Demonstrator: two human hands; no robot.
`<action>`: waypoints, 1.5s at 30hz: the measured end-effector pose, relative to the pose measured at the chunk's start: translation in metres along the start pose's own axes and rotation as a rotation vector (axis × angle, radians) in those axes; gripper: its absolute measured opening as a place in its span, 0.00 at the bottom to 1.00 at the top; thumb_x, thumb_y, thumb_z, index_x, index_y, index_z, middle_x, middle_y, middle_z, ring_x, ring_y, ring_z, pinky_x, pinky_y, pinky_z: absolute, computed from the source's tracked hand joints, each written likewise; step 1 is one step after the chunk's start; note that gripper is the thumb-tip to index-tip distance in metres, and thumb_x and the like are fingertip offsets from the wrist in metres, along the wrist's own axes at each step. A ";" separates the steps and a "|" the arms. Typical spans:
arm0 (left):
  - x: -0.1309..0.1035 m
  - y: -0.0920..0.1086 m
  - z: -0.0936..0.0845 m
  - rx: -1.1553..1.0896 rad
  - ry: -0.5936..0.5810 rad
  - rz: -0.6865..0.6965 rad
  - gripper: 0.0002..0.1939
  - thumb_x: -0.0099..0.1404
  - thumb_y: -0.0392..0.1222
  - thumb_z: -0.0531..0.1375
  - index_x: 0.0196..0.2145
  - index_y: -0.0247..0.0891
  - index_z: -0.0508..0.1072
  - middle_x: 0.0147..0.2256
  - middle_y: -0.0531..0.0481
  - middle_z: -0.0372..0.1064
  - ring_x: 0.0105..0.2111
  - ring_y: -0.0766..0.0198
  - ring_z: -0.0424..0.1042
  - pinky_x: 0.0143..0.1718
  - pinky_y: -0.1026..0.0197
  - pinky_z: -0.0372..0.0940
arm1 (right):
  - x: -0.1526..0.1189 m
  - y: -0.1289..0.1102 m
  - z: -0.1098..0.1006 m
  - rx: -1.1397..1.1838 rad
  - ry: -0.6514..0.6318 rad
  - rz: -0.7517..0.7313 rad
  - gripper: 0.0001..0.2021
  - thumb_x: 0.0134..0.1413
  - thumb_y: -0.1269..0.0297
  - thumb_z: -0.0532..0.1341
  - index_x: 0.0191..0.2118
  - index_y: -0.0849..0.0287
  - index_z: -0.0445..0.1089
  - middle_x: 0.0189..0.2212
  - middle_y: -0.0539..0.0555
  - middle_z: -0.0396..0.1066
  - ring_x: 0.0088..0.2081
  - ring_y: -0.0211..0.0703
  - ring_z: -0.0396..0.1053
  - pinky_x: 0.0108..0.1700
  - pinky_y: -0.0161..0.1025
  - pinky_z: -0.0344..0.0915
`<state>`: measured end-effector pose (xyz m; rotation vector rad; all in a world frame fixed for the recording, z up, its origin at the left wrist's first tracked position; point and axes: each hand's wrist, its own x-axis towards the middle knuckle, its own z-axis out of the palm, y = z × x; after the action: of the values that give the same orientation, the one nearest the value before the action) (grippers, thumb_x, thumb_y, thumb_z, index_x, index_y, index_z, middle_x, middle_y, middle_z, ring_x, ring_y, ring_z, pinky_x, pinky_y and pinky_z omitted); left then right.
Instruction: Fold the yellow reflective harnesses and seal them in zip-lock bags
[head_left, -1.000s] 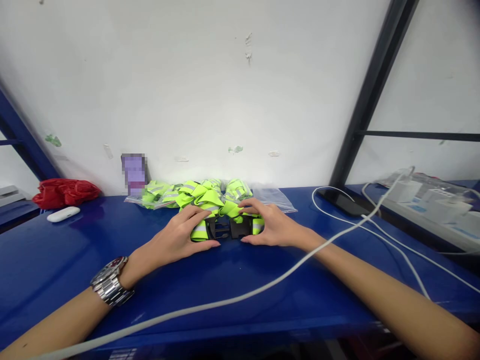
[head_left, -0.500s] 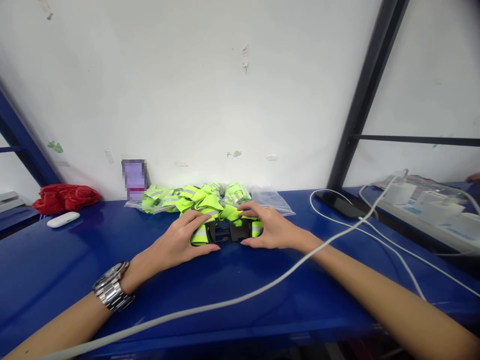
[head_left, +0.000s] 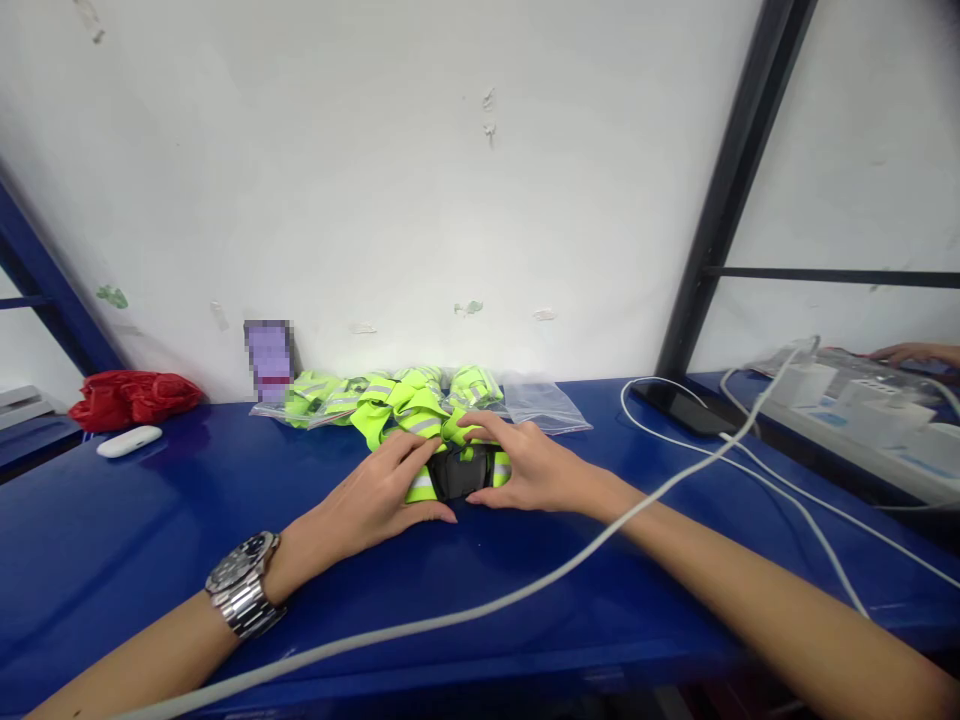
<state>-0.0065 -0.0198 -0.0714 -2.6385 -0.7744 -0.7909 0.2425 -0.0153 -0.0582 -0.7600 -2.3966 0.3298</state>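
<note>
Your left forearm (head_left: pixel 142 655) is slanting in from the near left, and your right forearm (head_left: pixel 757 590) is slanting in from the near right. Your left hand (head_left: pixel 379 495) and right hand (head_left: pixel 540 470) are facing each other, just apart, both gripping between fingers and thumb. Your left thumb (head_left: pixel 427 513) is pointing right on the near side; your right index finger (head_left: pixel 486 424) and right thumb (head_left: pixel 493 497) are curving leftward.
</note>
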 end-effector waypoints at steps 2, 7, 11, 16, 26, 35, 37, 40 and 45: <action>0.001 0.006 -0.005 0.104 0.137 -0.001 0.33 0.61 0.51 0.62 0.59 0.37 0.59 0.50 0.34 0.64 0.48 0.48 0.67 0.48 0.45 0.66 | 0.002 0.001 -0.003 0.029 0.084 0.008 0.34 0.45 0.61 0.68 0.57 0.55 0.56 0.49 0.59 0.70 0.51 0.53 0.71 0.47 0.45 0.67; 0.005 0.043 -0.010 -0.189 0.115 -0.040 0.08 0.67 0.40 0.56 0.43 0.37 0.70 0.37 0.45 0.71 0.37 0.60 0.71 0.40 0.57 0.67 | 0.002 0.005 -0.009 0.192 0.259 0.071 0.28 0.43 0.59 0.69 0.50 0.53 0.60 0.43 0.53 0.73 0.50 0.50 0.72 0.48 0.43 0.67; 0.017 0.062 0.002 -0.571 -0.199 -0.414 0.16 0.70 0.49 0.50 0.44 0.39 0.71 0.33 0.50 0.73 0.31 0.63 0.71 0.33 0.61 0.67 | 0.002 0.008 -0.008 0.252 0.305 0.118 0.25 0.41 0.57 0.70 0.45 0.54 0.62 0.41 0.53 0.73 0.48 0.51 0.73 0.46 0.43 0.68; 0.025 0.055 0.016 -0.962 -0.030 -0.646 0.22 0.68 0.58 0.50 0.40 0.36 0.72 0.35 0.47 0.72 0.34 0.61 0.71 0.35 0.59 0.68 | 0.003 0.008 -0.004 0.292 0.371 0.157 0.24 0.39 0.55 0.71 0.42 0.55 0.63 0.37 0.54 0.75 0.44 0.52 0.74 0.43 0.43 0.69; 0.039 0.056 0.000 -1.578 0.308 -0.821 0.17 0.59 0.51 0.64 0.37 0.33 0.74 0.37 0.44 0.73 0.37 0.58 0.70 0.36 0.59 0.66 | 0.001 -0.011 -0.006 0.393 0.336 0.048 0.22 0.39 0.60 0.71 0.41 0.57 0.65 0.36 0.53 0.74 0.43 0.49 0.75 0.44 0.41 0.70; 0.076 0.054 -0.016 -1.808 0.657 -0.949 0.03 0.54 0.35 0.64 0.29 0.33 0.75 0.34 0.47 0.72 0.38 0.62 0.70 0.40 0.63 0.67 | 0.008 -0.022 -0.007 -0.017 0.453 -0.093 0.20 0.46 0.67 0.66 0.47 0.57 0.65 0.43 0.54 0.74 0.42 0.44 0.74 0.45 0.40 0.69; 0.086 0.051 -0.016 -1.797 0.713 -1.014 0.02 0.53 0.32 0.64 0.27 0.32 0.74 0.31 0.49 0.70 0.34 0.65 0.69 0.37 0.65 0.66 | 0.006 -0.026 -0.006 -0.103 0.587 -0.111 0.18 0.47 0.68 0.64 0.46 0.58 0.66 0.43 0.57 0.74 0.44 0.47 0.73 0.47 0.43 0.69; 0.099 0.046 -0.014 -1.748 0.811 -1.099 0.03 0.54 0.30 0.62 0.24 0.32 0.71 0.26 0.52 0.67 0.28 0.68 0.67 0.32 0.67 0.66 | 0.002 -0.036 0.000 -0.095 0.672 -0.263 0.07 0.51 0.70 0.60 0.38 0.58 0.69 0.38 0.56 0.76 0.41 0.45 0.73 0.46 0.43 0.68; 0.109 0.049 -0.025 -1.746 0.954 -1.116 0.05 0.55 0.27 0.59 0.24 0.32 0.70 0.26 0.52 0.66 0.28 0.70 0.68 0.32 0.69 0.66 | 0.004 -0.039 0.019 0.391 0.123 -0.135 0.10 0.57 0.61 0.59 0.42 0.60 0.70 0.36 0.54 0.75 0.35 0.39 0.72 0.38 0.36 0.70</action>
<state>0.0874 -0.0245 0.0066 -1.4036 -1.5117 -3.9099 0.2111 -0.0459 -0.0561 -0.4243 -2.1604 0.6514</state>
